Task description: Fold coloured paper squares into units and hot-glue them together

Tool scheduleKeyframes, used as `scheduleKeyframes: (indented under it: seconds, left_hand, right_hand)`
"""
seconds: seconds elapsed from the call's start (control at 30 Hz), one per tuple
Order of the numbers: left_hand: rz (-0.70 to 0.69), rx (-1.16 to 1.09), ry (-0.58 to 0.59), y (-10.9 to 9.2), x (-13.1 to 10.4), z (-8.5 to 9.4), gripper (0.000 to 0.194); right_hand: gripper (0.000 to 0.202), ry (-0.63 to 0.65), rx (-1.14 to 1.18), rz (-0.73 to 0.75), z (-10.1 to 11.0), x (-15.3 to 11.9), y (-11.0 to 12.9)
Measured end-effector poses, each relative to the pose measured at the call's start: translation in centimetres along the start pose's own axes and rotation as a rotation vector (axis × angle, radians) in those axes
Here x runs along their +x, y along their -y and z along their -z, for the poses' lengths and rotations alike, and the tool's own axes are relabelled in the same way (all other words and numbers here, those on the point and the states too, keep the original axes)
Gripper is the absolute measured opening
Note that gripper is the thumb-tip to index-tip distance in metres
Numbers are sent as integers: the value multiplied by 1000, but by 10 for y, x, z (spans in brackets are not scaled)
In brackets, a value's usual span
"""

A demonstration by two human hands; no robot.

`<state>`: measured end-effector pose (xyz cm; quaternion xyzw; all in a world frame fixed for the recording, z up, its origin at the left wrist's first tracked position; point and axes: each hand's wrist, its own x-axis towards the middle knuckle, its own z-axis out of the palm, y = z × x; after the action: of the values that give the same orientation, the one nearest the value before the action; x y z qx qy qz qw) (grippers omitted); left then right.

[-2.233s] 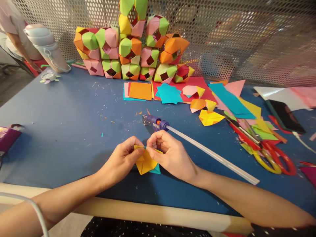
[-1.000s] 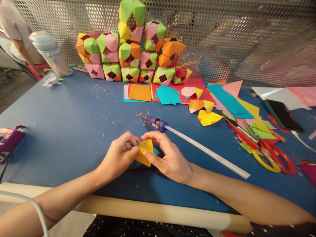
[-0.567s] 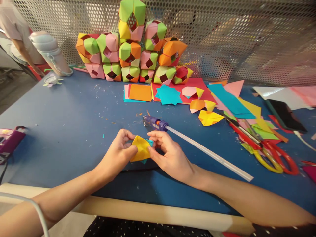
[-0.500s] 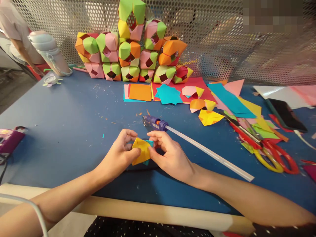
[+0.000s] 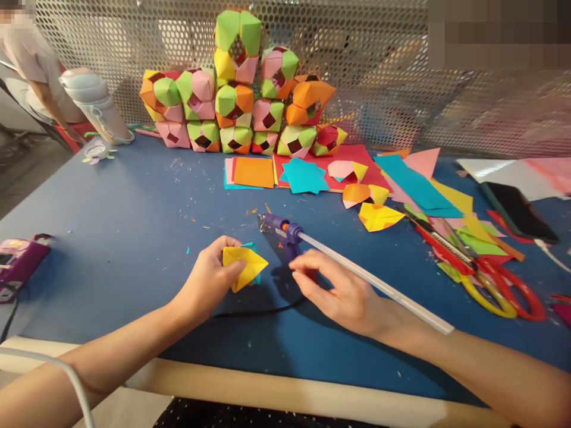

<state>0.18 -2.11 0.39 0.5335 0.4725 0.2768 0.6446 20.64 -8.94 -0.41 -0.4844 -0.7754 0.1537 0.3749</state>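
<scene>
Between the thumb and fingers of my left hand (image 5: 209, 273), a folded yellow paper piece (image 5: 244, 267) is pinched, with blue paper showing behind it. My right hand (image 5: 336, 285) holds nothing, its thumb and index finger apart, right by the handle of a purple glue gun (image 5: 279, 226). Whether the fingertips touch that handle I cannot tell. A long clear glue stick (image 5: 375, 279) sticks out from the back of the gun, over my right wrist. The gun's dark cord (image 5: 259, 313) runs along the blue table under my hands.
Stacked folded-paper balls (image 5: 234, 104) stand against the perforated metal screen (image 5: 357, 53). In front lie square papers (image 5: 253, 172), blue cut paper (image 5: 306, 175) and folded pieces (image 5: 379, 217). Scissors (image 5: 513, 288), a red cutter (image 5: 446, 244) and a phone (image 5: 517, 211) are right; a bottle (image 5: 96, 107) and a person (image 5: 38, 71) left.
My right hand has let go of the paper piece and moved right to the glue gun's handle. My left hand keeps the piece, now turned and slightly further left.
</scene>
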Motion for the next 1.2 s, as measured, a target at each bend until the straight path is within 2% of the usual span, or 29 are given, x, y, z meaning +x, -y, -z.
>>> scheduleKeyframes:
  seconds: [0.03,0.1,0.17,0.3,0.43,0.53,0.63,0.7,0.77,0.9,1.03,1.2]
  left_hand:
    - [5,-38,6,-2,2,0,14]
    - [13,-86,12,-8,6,1,16]
    - [16,-88,-7,-16,13,1,18]
    - [-24,-76,-58,-27,30,-1,17]
    - [-64,-146,-66,-24,50,2,19]
    - [-56,-140,-97,-16,60,8,20]
    - [-49,-117,-126,-8,65,14,20]
    - [-41,-99,-135,-5,66,15,20]
    - [-30,-75,-122,-4,64,16,20]
    - [-36,-55,-39,-3,60,14,16]
    - [-66,7,-12,1,59,12,11]
    - [-119,132,-32,11,65,14,11]
  right_hand:
    - [6,32,-64,35,5,-2,-4]
    - [10,53,-186,52,11,-4,-13]
    - [16,15,-297,-19,11,-1,-24]
    - [35,18,-393,-192,-2,17,-38]
    - [24,60,-429,-233,-17,34,-39]
    - [17,1,-313,-354,-21,35,-41]
    - [20,-60,7,-490,-19,28,-40]
    - [21,-72,150,-516,-16,23,-36]
    - [18,-56,166,-466,-14,20,-30]
    - [10,-14,74,-276,-14,20,-19]
    - [7,-50,-71,-95,-18,25,-17]
    - [6,-67,-170,-27,-21,28,-21]
